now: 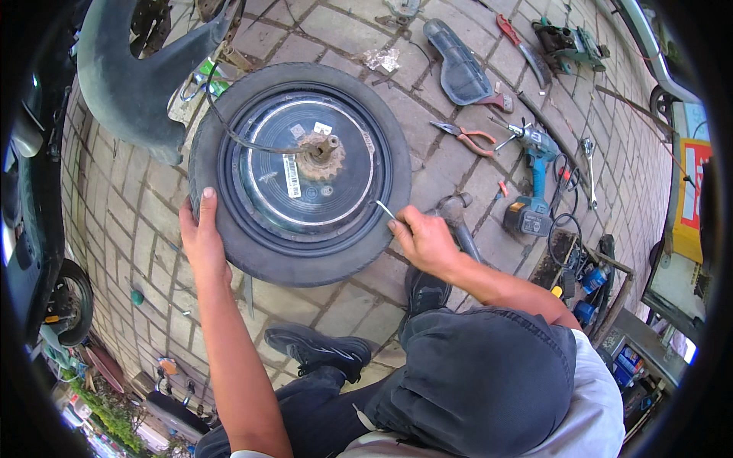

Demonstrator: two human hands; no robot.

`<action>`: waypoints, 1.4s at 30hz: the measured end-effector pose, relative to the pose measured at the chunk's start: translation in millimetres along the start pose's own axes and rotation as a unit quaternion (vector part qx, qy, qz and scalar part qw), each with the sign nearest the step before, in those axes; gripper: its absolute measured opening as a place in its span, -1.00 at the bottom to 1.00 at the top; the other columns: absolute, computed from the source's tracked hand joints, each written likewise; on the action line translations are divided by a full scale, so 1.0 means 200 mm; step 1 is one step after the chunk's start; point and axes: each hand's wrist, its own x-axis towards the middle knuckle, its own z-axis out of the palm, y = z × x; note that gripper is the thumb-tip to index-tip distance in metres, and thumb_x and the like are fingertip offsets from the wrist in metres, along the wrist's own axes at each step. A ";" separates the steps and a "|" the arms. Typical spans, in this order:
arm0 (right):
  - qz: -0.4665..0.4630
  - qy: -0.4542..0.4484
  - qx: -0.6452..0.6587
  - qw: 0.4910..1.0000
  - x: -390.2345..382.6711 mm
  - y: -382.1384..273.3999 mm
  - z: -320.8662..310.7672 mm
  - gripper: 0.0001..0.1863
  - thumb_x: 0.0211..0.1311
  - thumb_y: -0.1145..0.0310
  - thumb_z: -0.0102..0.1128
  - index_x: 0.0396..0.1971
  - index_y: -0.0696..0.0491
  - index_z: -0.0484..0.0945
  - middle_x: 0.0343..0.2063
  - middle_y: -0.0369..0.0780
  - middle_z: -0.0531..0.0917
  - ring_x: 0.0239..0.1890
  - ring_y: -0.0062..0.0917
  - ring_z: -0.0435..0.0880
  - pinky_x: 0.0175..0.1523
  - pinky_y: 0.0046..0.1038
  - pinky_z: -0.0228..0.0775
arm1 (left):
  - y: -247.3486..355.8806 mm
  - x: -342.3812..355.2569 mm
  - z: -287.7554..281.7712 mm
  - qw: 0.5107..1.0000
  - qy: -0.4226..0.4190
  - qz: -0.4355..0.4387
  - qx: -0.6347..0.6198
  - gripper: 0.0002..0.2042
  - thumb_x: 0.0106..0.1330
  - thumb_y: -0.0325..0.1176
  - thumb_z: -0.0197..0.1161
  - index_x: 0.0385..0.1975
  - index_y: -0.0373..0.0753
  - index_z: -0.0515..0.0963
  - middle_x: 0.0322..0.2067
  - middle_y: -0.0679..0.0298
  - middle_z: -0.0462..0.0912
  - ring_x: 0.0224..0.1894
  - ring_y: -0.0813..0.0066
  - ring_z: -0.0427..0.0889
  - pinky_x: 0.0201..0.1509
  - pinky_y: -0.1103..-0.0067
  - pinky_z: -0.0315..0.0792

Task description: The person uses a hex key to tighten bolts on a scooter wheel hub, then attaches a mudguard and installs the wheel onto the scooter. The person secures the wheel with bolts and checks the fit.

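Brick paving [340, 30] below, and the wheel [307, 174] sits toward ten o'clock! Left hand [205, 238] grasps its eight o'clock edge; right hand [424, 243] pinches a slim metal rod [385, 208] at four. Steady pressure, wheel braced, looks wisest.

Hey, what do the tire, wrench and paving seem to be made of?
Tire: probably rubber, given its matte dark gray surface. Wrench: seemingly steel, perhaps plated, from its silvery shine. Paving: concrete or stone, unclear which, in dull grayish blocks with visible joints.
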 end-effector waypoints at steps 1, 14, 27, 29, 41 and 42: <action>-0.002 0.042 0.020 0.999 -0.01 0.01 0.03 -0.75 0.32 0.26 0.14 -0.37 0.14 0.40 -0.49 0.04 0.61 -0.44 -0.02 0.60 -0.35 -0.11 0.41 | 0.01 0.01 0.00 1.000 -0.010 -0.001 0.011 -0.31 0.35 -0.11 0.27 0.28 -0.49 0.20 0.11 -0.05 0.48 0.09 0.30 0.53 0.17 0.49 0.40; 0.306 0.117 0.593 0.735 0.21 0.14 0.02 -0.72 0.50 0.12 -0.12 -0.11 0.03 0.41 -0.14 -0.26 0.54 -0.23 -0.51 0.50 -0.10 -0.39 0.42 | 0.12 0.18 -0.03 0.992 -0.061 0.010 0.113 -0.31 0.35 -0.02 0.26 0.23 -0.51 0.25 0.05 -0.04 0.52 0.02 0.33 0.55 0.13 0.49 0.42; -0.173 0.146 0.085 0.970 0.35 0.12 -0.16 -0.88 0.20 0.37 0.29 -0.35 0.08 0.58 -0.50 -0.24 0.53 -0.38 -0.45 0.52 -0.27 -0.43 0.27 | 0.08 -0.10 -0.08 0.996 0.028 -0.063 0.054 -0.37 0.34 -0.07 0.24 0.22 -0.44 0.26 0.07 0.05 0.51 0.10 0.32 0.50 0.18 0.44 0.36; -0.159 0.070 0.048 0.984 0.18 0.11 -0.16 -0.87 0.10 0.39 0.35 -0.37 0.07 0.60 -0.51 -0.21 0.52 -0.39 -0.37 0.52 -0.28 -0.40 0.27 | 0.03 -0.02 -0.08 0.999 0.003 -0.036 0.011 -0.36 0.36 -0.11 0.21 0.26 -0.44 0.21 0.06 0.02 0.52 0.06 0.29 0.53 0.18 0.44 0.37; -0.193 0.070 0.017 0.979 0.16 0.10 -0.08 -0.86 0.08 0.40 0.36 -0.35 0.03 0.61 -0.51 -0.26 0.52 -0.39 -0.36 0.53 -0.30 -0.36 0.23 | 0.00 0.00 0.00 0.994 0.001 -0.043 -0.096 -0.51 0.37 -0.11 0.19 0.12 -0.38 0.38 0.00 0.06 0.55 -0.02 0.33 0.58 0.07 0.47 0.47; -0.198 0.066 0.014 0.978 0.17 0.10 -0.08 -0.86 0.07 0.41 0.36 -0.35 0.03 0.61 -0.51 -0.26 0.52 -0.39 -0.36 0.53 -0.29 -0.36 0.23 | 0.00 0.00 0.00 0.994 -0.001 -0.043 -0.097 -0.51 0.37 -0.11 0.19 0.12 -0.38 0.39 0.00 0.06 0.55 -0.02 0.33 0.58 0.07 0.47 0.47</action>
